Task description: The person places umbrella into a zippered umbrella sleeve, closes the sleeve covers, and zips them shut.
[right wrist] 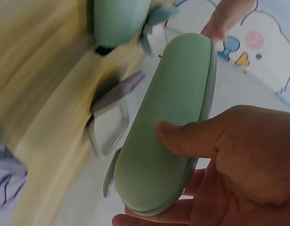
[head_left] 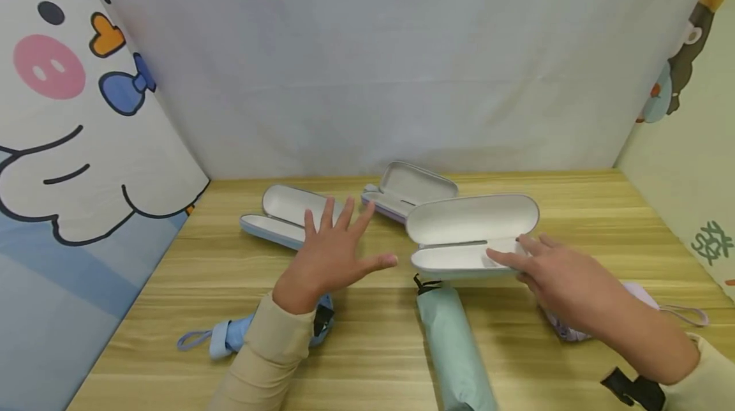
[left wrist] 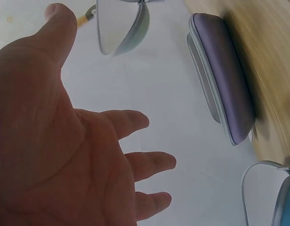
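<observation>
My right hand (head_left: pixel 565 277) holds an opened light green zip case (head_left: pixel 473 219) by its right end, raised over the table, with its white lining facing me. In the right wrist view, my thumb presses on the green outer shell (right wrist: pixel 175 94) and my fingers lie on the other side. My left hand (head_left: pixel 333 254) hovers with spread fingers to the left of that case, holding nothing. It covers part of an opened blue case (head_left: pixel 270 230) behind it. A folded light green umbrella (head_left: pixel 456 341) lies below the held case.
An opened purple case (head_left: pixel 396 205) with a pale lining stands at the back. Under my left forearm lies a folded blue umbrella (head_left: pixel 234 334), partly hidden. A folded purple umbrella (head_left: pixel 565 330) is partly covered by my right hand. A pale cloth wall (head_left: pixel 367 79) bounds the wooden table's back.
</observation>
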The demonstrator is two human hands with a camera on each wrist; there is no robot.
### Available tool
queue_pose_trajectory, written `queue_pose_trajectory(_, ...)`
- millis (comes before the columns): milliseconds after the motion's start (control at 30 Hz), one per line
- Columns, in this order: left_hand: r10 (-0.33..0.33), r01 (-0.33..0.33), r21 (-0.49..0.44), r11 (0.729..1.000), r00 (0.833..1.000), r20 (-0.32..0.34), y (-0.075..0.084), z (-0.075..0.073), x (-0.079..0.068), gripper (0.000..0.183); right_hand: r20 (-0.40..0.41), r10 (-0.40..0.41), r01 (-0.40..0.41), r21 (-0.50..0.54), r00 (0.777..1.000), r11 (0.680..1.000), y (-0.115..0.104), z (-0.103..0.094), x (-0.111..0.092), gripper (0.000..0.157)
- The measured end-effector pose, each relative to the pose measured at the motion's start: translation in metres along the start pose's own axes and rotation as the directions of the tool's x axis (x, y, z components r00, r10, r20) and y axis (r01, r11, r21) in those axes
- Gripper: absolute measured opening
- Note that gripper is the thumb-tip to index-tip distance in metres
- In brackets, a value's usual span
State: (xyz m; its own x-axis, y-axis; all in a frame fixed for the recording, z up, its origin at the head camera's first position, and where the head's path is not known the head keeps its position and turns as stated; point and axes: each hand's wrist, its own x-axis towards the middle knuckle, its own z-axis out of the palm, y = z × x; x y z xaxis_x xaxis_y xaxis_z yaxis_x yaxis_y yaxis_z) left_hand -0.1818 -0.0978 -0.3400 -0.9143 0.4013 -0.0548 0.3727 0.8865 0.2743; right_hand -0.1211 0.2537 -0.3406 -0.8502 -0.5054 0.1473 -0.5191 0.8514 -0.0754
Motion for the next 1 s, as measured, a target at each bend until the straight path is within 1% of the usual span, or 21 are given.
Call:
queue_pose_trajectory(133, 0.028, -0.027, -0.025, 0.999, 0.999, 0.034, -0.001, 0.001, 0.001, 0.095, -0.021, -0.064, 0.064, 0.015, 0.998, 0.998, -0.020, 0.006, 0.001, 0.054)
queue_pose_trajectory(233, 0.059, -0.056, -0.057, 0.997, 0.996, 0.061, 0.000, 0.000, 0.001, 0.093, -0.009, -0.135, 0.135, 0.013, 0.991, 0.991, -0.030, 0.010, 0.001, 0.065)
queue_pose_trajectory(367, 0.101, -0.093, -0.091, 0.992, 0.991, 0.091, 0.002, 0.000, 0.001, 0.086, 0.007, -0.240, 0.240, -0.003, 0.971, 0.971, -0.036, 0.015, 0.001, 0.073)
queue_pose_trajectory(500, 0.133, -0.121, -0.097, 0.988, 0.983, 0.130, 0.004, 0.000, 0.002, 0.079, 0.010, -0.325, 0.325, -0.010, 0.946, 0.945, -0.038, 0.019, 0.002, 0.073)
queue_pose_trajectory(567, 0.159, -0.145, -0.099, 0.984, 0.975, 0.156, 0.005, 0.000, 0.002, 0.075, 0.006, -0.360, 0.360, -0.015, 0.933, 0.933, -0.039, 0.021, 0.003, 0.074)
queue_pose_trajectory(633, 0.196, -0.175, -0.122, 0.977, 0.962, 0.188, 0.006, 0.000, 0.002, 0.070, 0.000, -0.385, 0.385, -0.014, 0.923, 0.923, -0.039, 0.023, 0.004, 0.074)
queue_pose_trajectory(733, 0.257, -0.216, -0.186, 0.958, 0.938, 0.234, 0.007, 0.000, 0.001, 0.061, -0.001, -0.409, 0.409, -0.005, 0.913, 0.913, -0.039, 0.025, 0.005, 0.072)
queue_pose_trajectory(800, 0.298, -0.243, -0.230, 0.943, 0.921, 0.250, 0.008, 0.000, 0.001, 0.055, 0.006, -0.417, 0.417, 0.001, 0.909, 0.909, -0.039, 0.025, 0.006, 0.070)
queue_pose_trajectory(867, 0.325, -0.258, -0.259, 0.931, 0.908, 0.263, 0.008, 0.001, 0.000, 0.050, 0.007, -0.427, 0.427, 0.005, 0.904, 0.904, -0.039, 0.026, 0.007, 0.070)
queue_pose_trajectory(933, 0.334, -0.260, -0.272, 0.926, 0.902, 0.273, 0.009, 0.000, 0.000, 0.047, -0.007, -0.436, 0.436, 0.013, 0.900, 0.900, -0.037, 0.029, 0.009, 0.069)
queue_pose_trajectory(1000, 0.323, -0.244, -0.282, 0.928, 0.903, 0.282, 0.010, -0.001, -0.001, 0.046, -0.036, -0.442, 0.443, 0.016, 0.896, 0.897, -0.034, 0.033, 0.010, 0.069)
